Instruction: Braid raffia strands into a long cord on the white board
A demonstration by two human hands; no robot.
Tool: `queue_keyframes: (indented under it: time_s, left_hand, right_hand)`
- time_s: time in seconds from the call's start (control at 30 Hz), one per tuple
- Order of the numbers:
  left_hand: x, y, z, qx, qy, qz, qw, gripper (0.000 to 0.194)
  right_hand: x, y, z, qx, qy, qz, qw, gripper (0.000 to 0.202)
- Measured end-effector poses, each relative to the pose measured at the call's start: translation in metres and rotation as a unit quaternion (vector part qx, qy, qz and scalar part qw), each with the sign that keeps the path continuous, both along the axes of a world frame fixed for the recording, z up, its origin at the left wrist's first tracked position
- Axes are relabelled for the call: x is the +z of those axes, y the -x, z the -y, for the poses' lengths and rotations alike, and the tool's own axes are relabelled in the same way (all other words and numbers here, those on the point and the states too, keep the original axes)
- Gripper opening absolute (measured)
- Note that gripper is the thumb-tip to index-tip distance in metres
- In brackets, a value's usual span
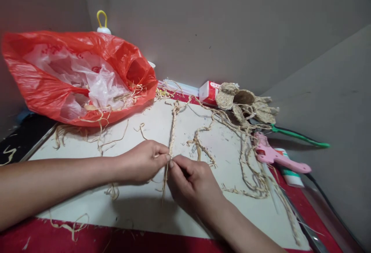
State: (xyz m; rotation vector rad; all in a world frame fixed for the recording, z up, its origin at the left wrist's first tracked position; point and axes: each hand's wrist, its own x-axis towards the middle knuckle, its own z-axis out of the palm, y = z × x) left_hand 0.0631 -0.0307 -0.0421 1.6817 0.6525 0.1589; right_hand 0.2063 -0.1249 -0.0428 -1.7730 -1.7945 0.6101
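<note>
Ok, bag [37, 79] w/ strands [135, 94] near braid [173, 125].

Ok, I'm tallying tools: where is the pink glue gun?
In the head view, the pink glue gun lies at the white board's right edge, beside the green-handled tool.

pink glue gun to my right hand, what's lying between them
In the head view, loose braided cord lies on the white board between your right hand and the pink glue gun.
</note>
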Motion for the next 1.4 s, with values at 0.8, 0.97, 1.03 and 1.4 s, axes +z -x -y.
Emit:
queue_keyframes:
  time_s: [0.8,0.97,1.03,1.4]
  left_hand:
    - [-0.012,-0.001,-0.002,0.009,0.09,0.029,0.995,0.022]
    - [-0.009,-0.002,0.0,0.056,0.148,0.032,0.987,0.015]
    - [-0.007,-0.002,0.001,0.072,0.16,0.035,0.984,0.014]
    - [-0.008,-0.002,0.005,0.064,0.184,0.036,0.98,0.022]
  right_hand:
    - [0.013,0.013,0.006,-0.068,0.252,-0.3,0.917,0.035]
    - [0.003,0.02,0.011,-0.028,0.126,-0.115,0.985,0.037]
    - [-0.003,0.02,0.012,-0.003,0.049,0.014,0.999,0.034]
    - [0.0,0.03,0.016,0.111,-0.051,0.296,0.947,0.018]
